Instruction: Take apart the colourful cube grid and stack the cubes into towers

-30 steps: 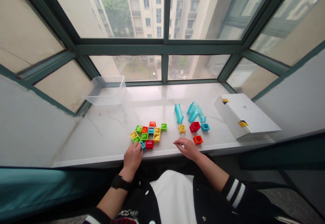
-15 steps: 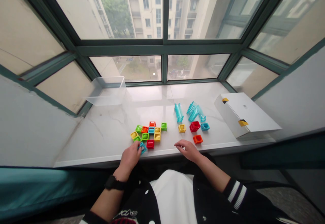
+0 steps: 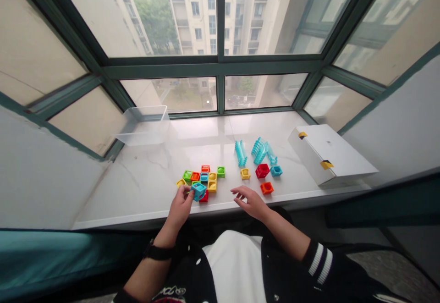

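My left hand (image 3: 180,206) pinches a blue square block (image 3: 198,190) and holds it lifted just above a flat cluster of green, orange, yellow and red square blocks (image 3: 206,177) on the white marble sill (image 3: 147,184). My right hand (image 3: 250,200) rests near the sill's front edge with its fingers loosely spread, holding nothing. It lies closest to an orange block (image 3: 267,187). Beyond that block sit a red block (image 3: 262,170), a yellow block (image 3: 245,173) and a small blue block (image 3: 276,170).
Curved turquoise track pieces (image 3: 256,151) lie behind the loose blocks. A clear plastic bin (image 3: 144,125) stands at the back left by the window. A white cardboard box (image 3: 326,154) with yellow tape lies at the right. Window frames close off the far side.
My left hand has picked the blue block off the cluster's near edge and raised it. My right hand has barely shifted.
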Tool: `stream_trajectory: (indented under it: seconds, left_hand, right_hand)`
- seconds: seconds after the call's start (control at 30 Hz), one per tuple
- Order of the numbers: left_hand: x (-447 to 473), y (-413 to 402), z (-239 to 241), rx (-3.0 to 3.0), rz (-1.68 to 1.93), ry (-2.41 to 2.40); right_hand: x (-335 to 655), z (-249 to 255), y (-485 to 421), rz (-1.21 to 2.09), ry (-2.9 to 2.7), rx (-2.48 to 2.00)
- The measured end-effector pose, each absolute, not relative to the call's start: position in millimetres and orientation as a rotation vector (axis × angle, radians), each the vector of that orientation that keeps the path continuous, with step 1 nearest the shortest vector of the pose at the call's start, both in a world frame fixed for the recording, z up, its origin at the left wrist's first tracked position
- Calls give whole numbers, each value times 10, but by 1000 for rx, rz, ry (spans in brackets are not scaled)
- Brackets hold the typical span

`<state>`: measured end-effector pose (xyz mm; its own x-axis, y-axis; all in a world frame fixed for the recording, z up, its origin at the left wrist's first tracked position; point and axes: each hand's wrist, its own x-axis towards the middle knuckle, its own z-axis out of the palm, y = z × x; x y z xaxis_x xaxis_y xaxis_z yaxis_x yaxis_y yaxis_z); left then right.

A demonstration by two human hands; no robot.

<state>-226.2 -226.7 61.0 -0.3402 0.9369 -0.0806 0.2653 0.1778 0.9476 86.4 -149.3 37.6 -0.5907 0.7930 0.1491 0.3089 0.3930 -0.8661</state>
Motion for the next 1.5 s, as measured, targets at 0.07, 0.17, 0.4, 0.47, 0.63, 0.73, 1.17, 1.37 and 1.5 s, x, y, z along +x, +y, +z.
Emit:
stream_trajectory:
  seconds: [0.07, 0.17, 0.4, 0.47, 0.63, 0.73, 1.17, 1.37, 1.5]
  left_hand:
    - [-2076, -2209, 642, 1073, 1235, 1611]
    - [-1775, -2151, 752, 990, 1221, 1476]
    - [-1444, -2114, 872, 964, 1207, 1272]
    - [-1453, -2118, 836, 888, 1211, 1256]
    - [-1499, -2149, 818, 752, 1188, 1211]
    - [-1512, -2147, 852, 735, 1163, 1191]
    - [-1334, -2125, 838, 721, 1199, 1191]
    - [-1432, -2106, 680, 1073, 1123, 1293]
    - [-1648, -2093, 531, 1583, 991, 1655]
  right_hand:
    - [777, 506, -1531, 1100, -2073, -872]
    - [629, 695, -1586, 962, -2099, -789]
    - [450, 835, -1597, 688, -2095, -767]
    - [468, 853, -1571, 729, -2091, -762]
    - [536, 902, -1500, 909, -2115, -704]
    - [552, 880, -1477, 920, -2089, -696]
    - [493, 722, -1588, 752, -2041, -807]
    - [701, 756, -1521, 756, -2024, -853]
    - [1024, 745, -1431, 686, -1934, -954]
